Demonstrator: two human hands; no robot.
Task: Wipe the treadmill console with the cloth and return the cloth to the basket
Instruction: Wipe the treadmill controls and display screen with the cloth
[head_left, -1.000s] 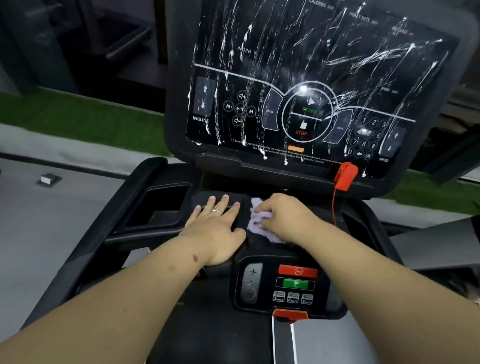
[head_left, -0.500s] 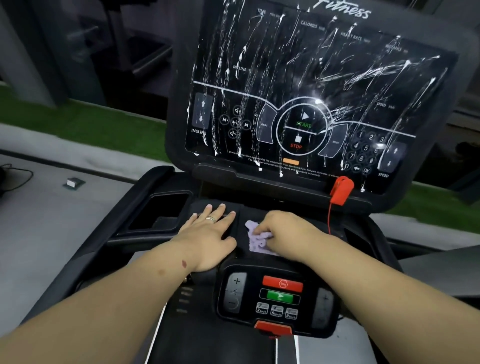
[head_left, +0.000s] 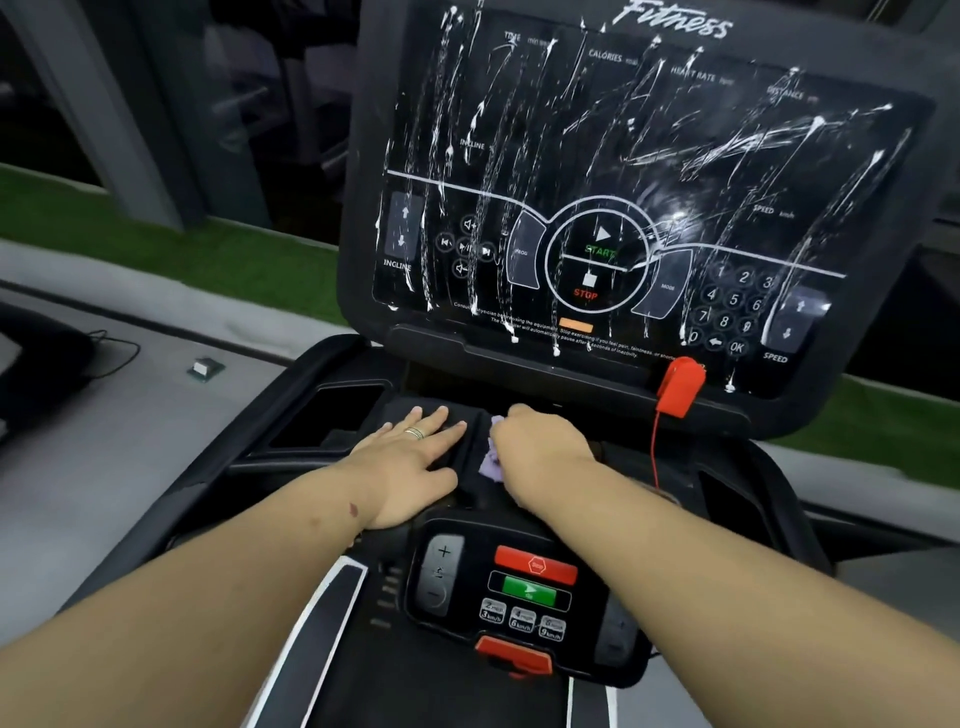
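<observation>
Sweep top-down across the streaked treadmill console (head_left: 623, 208), overlapping passes so white drips do not rerun. Brace with left hand (head_left: 410, 462) flat, fingers straight, on the ledge; lift purple cloth (head_left: 491, 465), bunched under curled right hand (head_left: 540, 447).

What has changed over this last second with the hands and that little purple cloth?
The right hand has slid over the small purple cloth, so less of it shows; its grip on it holds. The left hand stays flat on the black ledge beside it. The white streaks on the black treadmill console screen are unchanged.
</observation>
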